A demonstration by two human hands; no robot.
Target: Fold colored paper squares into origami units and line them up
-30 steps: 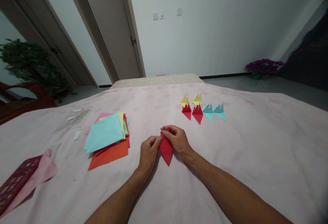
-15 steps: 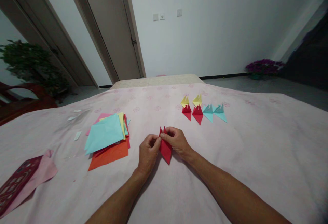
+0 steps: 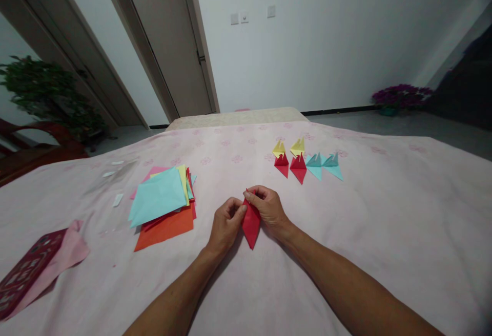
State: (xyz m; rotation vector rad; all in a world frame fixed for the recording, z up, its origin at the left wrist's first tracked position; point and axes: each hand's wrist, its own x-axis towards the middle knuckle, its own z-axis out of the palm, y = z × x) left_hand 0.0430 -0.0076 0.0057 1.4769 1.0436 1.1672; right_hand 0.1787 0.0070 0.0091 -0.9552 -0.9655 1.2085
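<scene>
Between my hands is a folded red origami paper [image 3: 251, 227], a narrow diamond with its long point toward me. My left hand [image 3: 227, 223] pinches its left edge between thumb and fingers. At the upper right part, my right hand [image 3: 269, 210] presses the paper between thumb and forefinger, hiding most of the top. Beyond the right hand lie folded paper cranes: two red cranes [image 3: 298, 168], two yellow cranes [image 3: 298, 147] behind them, and two light blue cranes [image 3: 332, 165] on the right.
Left of my hands sits a loose pile of coloured paper sheets [image 3: 159, 197], light blue on top. A dark red patterned case [image 3: 31, 269] rests on pink cloth at the near left. Clear plastic wrapping [image 3: 115, 213] lies on the pink tablecloth [image 3: 365, 249].
My right thumb and fingers have shifted up to the paper's top, where two upright points showed before. The paper has turned slightly, and its lower tip has swung a little left.
</scene>
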